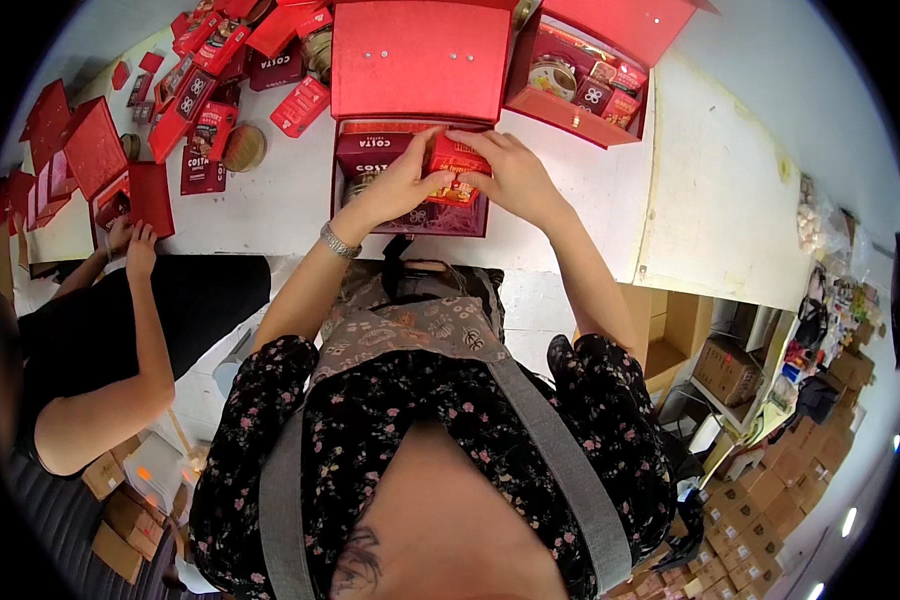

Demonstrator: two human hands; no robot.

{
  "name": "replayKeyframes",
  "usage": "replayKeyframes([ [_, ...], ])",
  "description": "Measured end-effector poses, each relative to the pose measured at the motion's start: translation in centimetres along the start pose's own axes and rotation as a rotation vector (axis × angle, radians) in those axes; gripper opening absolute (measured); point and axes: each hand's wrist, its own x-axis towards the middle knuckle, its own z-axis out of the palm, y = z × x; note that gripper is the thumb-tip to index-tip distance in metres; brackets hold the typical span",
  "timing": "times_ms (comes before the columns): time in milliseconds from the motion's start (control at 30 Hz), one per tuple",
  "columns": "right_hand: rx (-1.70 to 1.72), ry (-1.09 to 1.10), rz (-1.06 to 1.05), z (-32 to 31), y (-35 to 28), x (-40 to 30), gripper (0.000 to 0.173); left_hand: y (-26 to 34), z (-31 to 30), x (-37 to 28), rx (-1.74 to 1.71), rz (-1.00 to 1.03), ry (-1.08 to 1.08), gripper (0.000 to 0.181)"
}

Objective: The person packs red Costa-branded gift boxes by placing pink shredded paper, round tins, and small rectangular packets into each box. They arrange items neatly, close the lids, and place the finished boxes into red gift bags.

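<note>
In front of me on the white table stands an open red gift box (412, 64), its lid raised away from me. My left hand (405, 180) and my right hand (514, 176) hold a small red food carton (457, 166) between them, at the right part of the box. Inside, a maroon Costa coffee carton (373, 144) lies at the left, partly behind my left hand. A round container below it is mostly hidden. Pink shredded paper filler (461, 220) shows along the near right side, beside a dark small box (418, 216).
Another filled red gift box (577, 116) stands at the back right. Loose red cartons (214, 49) and a round gold-coloured tin (244, 148) lie on the table (292, 217) at left. A co-worker's hands (139, 240) are at another red box (150, 196).
</note>
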Motion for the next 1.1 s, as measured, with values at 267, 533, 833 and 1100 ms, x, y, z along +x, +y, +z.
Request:
replayKeyframes([
  [267, -0.367, -0.264, 0.132, 7.0, 3.4, -2.3, 0.046, -7.7, 2.4, -4.3, 0.784, 0.092, 0.026, 0.046],
  [533, -0.512, -0.452, 0.210, 7.5, 2.2, -0.3, 0.044, -9.4, 1.1, -3.4, 0.900, 0.117, 0.014, 0.038],
  [833, -0.507, -0.553, 0.236, 6.5, 2.8, 1.3, 0.032, -9.1, 1.7, -2.0, 1.003, 0.056, 0.047, 0.029],
  [1100, -0.615, -0.412, 0.129, 8.6, 3.5, 0.0, 0.021, -8.6, 0.8, -1.3, 0.943, 0.093, -0.051, 0.024],
])
